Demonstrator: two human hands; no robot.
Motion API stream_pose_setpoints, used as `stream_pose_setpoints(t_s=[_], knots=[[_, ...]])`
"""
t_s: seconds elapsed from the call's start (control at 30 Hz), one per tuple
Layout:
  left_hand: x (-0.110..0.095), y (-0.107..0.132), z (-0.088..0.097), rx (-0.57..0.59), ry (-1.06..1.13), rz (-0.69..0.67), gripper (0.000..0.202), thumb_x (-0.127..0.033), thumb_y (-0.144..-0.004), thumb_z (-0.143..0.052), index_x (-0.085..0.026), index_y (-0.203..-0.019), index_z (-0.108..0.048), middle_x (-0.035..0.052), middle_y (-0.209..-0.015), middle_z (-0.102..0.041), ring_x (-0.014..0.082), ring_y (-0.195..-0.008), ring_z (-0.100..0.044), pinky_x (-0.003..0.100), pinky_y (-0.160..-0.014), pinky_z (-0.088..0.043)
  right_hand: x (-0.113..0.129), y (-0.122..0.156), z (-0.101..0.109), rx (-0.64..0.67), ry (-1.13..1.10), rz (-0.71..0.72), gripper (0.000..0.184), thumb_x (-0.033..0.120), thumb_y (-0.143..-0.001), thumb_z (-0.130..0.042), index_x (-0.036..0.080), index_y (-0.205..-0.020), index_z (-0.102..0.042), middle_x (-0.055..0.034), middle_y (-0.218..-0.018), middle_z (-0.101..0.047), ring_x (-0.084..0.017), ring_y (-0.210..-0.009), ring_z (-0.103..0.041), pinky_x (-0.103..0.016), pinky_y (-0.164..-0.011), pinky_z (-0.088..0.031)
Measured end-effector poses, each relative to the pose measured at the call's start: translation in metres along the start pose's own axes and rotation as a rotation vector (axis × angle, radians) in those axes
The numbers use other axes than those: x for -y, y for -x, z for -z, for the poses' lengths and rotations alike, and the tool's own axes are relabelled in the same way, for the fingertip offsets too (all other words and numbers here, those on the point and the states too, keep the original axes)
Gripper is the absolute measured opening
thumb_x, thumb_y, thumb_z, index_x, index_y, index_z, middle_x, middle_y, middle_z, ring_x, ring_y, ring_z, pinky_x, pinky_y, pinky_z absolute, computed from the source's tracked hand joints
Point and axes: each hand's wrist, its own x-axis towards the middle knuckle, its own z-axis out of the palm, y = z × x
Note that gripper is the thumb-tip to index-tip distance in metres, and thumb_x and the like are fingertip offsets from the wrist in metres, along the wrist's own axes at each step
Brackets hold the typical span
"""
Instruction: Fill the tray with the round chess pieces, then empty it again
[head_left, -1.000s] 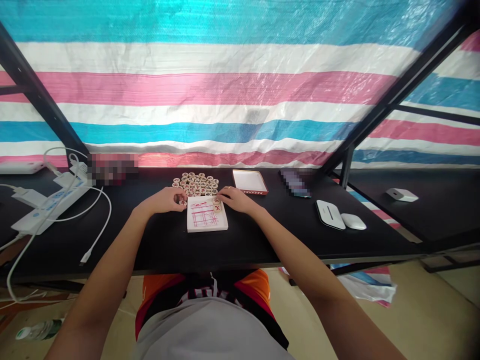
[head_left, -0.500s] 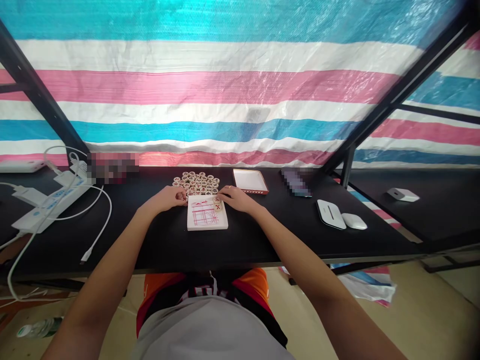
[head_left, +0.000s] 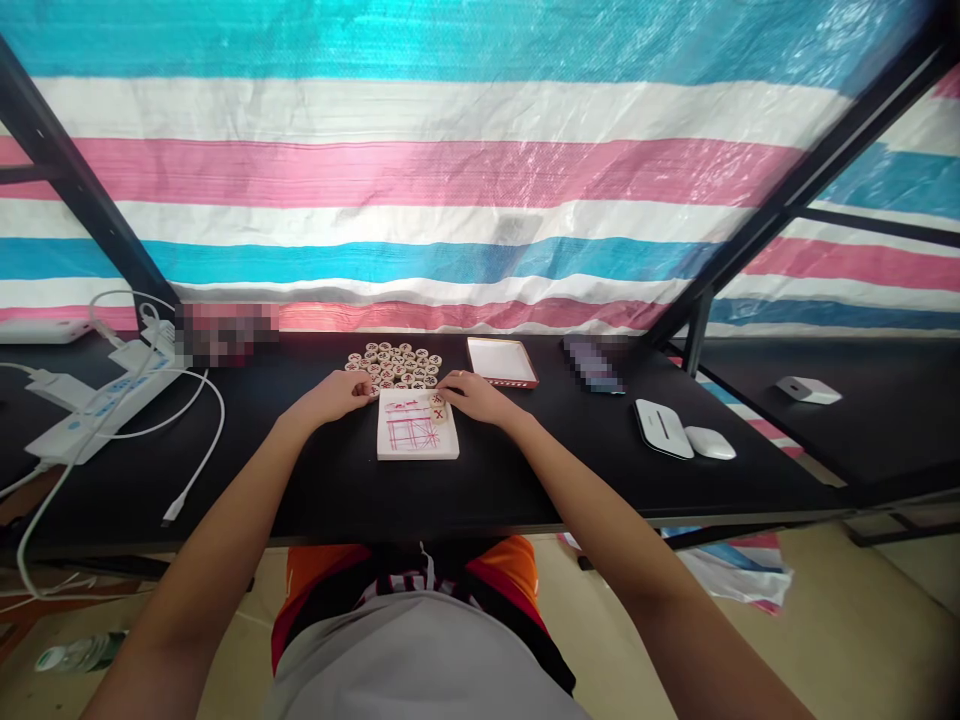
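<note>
A shallow white box point(head_left: 418, 452) with red pen lines on its floor lies on the desk before me. Two round xiangqi pieces sit inside along its right side, the nearer piece point(head_left: 438, 415) in plain sight. My right hand point(head_left: 474, 394) reaches over the box's upper right corner, its fingers closed on the farther xiangqi piece point(head_left: 436, 400). Beyond the box spreads a cluster of xiangqi pieces point(head_left: 397, 365), faces up. At the cluster's left front edge my left hand point(head_left: 335, 396) is curled shut; whatever its fingertips hold is hidden.
A box lid point(head_left: 501, 362) lies behind my right hand, with a blurred phone-like item point(head_left: 592, 364) farther right. A white mouse point(head_left: 709, 443) rests beside a white device point(head_left: 663, 429). At left are a power strip point(head_left: 109, 405) and white cables point(head_left: 217, 430).
The white box appears slightly farther right, along with the pieces in it. Both hands stay nearly where they were, and the left fingers look more curled.
</note>
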Motion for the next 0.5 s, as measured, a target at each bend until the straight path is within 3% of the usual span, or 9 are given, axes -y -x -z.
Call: stream_pose_setpoints(t_s=[0.5], knots=[[-0.0006, -0.0015, -0.002, -0.012, -0.008, -0.032, 0.025, -0.04, -0.082, -0.049, -0.02, -0.085, -0.063, 0.0017, -0.076, -0.065, 0.0175, -0.07, -0.059, 0.027, -0.066, -0.042, 0.0006, -0.0012, -0.0016, -0.008, 0.016, -0.001, 0.025, 0.027, -0.094, -0.048, 0.017, -0.096, -0.071, -0.008, -0.096, -0.068, -0.019, -0.09, -0.06, -0.033, -0.086, -0.046]])
